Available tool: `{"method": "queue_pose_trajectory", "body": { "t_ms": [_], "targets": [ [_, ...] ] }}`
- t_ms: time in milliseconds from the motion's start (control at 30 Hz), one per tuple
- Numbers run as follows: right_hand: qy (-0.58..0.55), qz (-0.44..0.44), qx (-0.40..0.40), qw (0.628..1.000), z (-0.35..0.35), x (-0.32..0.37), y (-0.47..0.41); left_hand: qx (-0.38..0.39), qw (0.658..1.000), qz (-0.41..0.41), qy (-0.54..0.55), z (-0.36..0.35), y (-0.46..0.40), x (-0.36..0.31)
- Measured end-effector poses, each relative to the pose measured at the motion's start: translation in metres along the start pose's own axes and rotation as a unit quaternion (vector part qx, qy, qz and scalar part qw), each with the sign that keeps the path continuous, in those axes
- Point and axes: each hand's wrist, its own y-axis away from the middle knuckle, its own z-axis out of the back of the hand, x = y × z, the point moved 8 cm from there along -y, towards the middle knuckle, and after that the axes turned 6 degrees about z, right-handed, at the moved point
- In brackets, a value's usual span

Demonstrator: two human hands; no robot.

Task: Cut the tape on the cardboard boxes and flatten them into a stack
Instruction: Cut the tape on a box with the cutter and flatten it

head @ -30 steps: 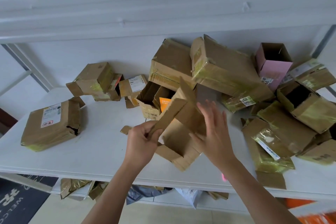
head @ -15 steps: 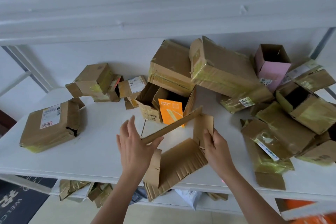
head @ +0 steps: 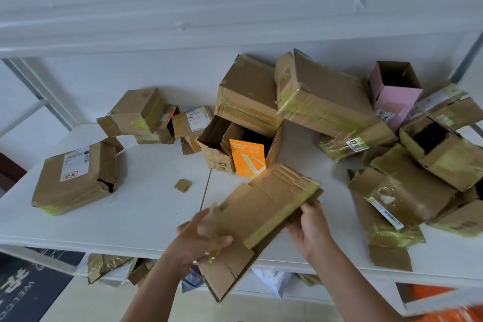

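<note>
Currently, both hands hold the flattened cardboard box (head: pixel 264 213) above the front edge of the white table (head: pixel 136 206). Left hand (head: pixel 201 239) grips its lower left end; right hand (head: pixel 311 230) grips its right edge. Unflattened boxes (head: pixel 321 102) lie behind.

Two bare forearms are reaching up from the bottom of the view, angled toward each other. The left hand (head: pixel 201 239) is sitting lower and nearer the body, its back facing the camera, fingers curling and thumb wrapping over the near end of a flattened cardboard box (head: pixel 264 213). The right hand (head: pixel 311 230) is sitting slightly higher, its back toward the camera, fingers curling around the far right edge of the same piece. Both wrists are bending slightly inward, and both arms are uncovered.
</note>
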Motion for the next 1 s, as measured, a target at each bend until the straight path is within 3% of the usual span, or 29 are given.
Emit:
{"method": "queue_pose_trajectory", "body": {
  "t_ms": [67,167,267,367,467,600,667,767,833,933,1000],
  "targets": [
    [-0.048,0.001,-0.001,0.999,0.001,-0.003,0.003,-0.083,0.995,0.038,0.049,0.018,-0.008,0.019],
    [-0.026,-0.012,-0.023,0.999,0.013,-0.017,0.002,-0.092,0.975,0.083,0.182,0.025,-0.02,0.047],
    [0.094,0.005,-0.086,0.992,0.038,-0.017,0.0,-0.172,0.977,0.049,0.112,0.043,-0.027,0.048],
    [0.258,0.107,-0.121,0.952,0.054,0.004,0.0,-0.229,0.973,-0.01,-0.008,0.056,-0.031,0.028],
    [0.456,0.19,0.001,0.869,0.031,0.005,-0.004,-0.243,0.964,-0.067,-0.078,0.054,-0.041,0.011],
    [0.645,0.171,0.23,0.709,-0.008,-0.041,-0.01,-0.251,0.931,-0.132,-0.229,0.035,-0.055,0.001],
    [0.709,0.145,0.274,0.633,-0.009,-0.066,-0.016,-0.204,0.924,-0.133,-0.294,0.016,-0.066,0.011],
    [0.782,0.095,0.277,0.55,0.004,-0.091,-0.022,-0.117,0.919,-0.118,-0.358,-0.008,-0.075,0.037],
    [0.806,0.086,0.263,0.524,0.01,-0.099,-0.022,-0.105,0.906,-0.133,-0.388,-0.011,-0.078,0.047],
    [0.811,0.056,0.243,0.529,0.004,-0.111,-0.018,-0.088,0.896,-0.14,-0.412,-0.008,-0.079,0.049],
    [0.829,0.04,0.229,0.508,-0.003,-0.122,-0.016,-0.074,0.893,-0.141,-0.422,-0.007,-0.082,0.046]
  ]
}}
